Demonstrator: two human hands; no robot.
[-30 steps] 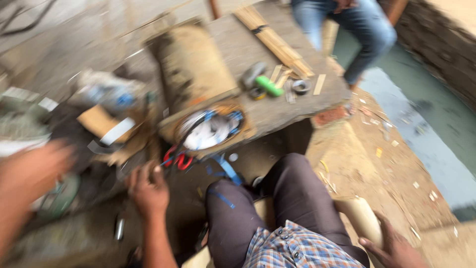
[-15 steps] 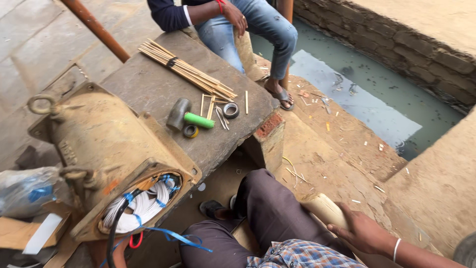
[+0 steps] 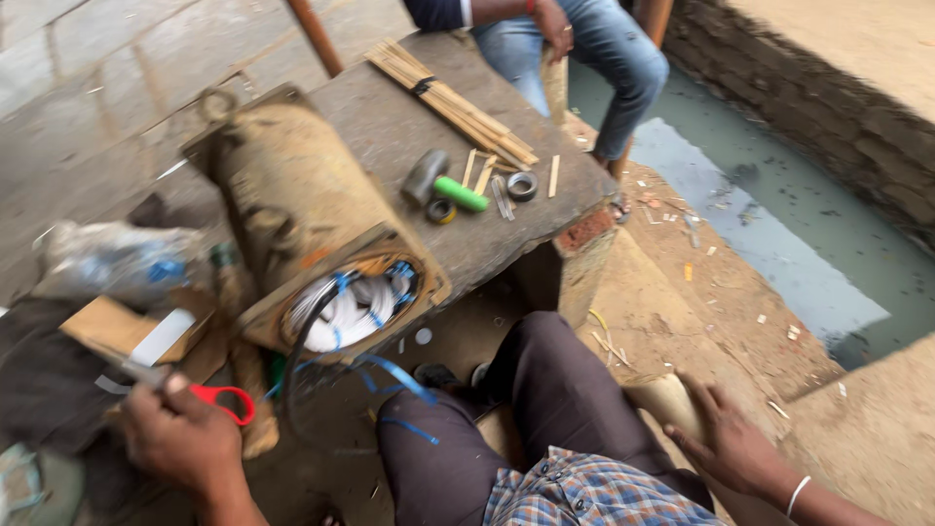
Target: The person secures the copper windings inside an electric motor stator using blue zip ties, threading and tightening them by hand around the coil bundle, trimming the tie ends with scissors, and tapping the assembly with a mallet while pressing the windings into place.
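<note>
The left hand (image 3: 180, 438) closes its fingers on red-handled scissors (image 3: 209, 397) just below the open end of a rusty motor housing (image 3: 292, 209) — its white and blue windings (image 3: 351, 307) showing — while the right hand (image 3: 730, 448) rests open-fingered on the sandy ledge (image 3: 662, 321).

Crumpled clear plastic bag (image 3: 112, 258) — far left

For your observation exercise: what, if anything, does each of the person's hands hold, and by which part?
The left hand grips red-handled scissors by the handle loops. The right hand holds nothing; it rests by a pale rounded object.
</note>
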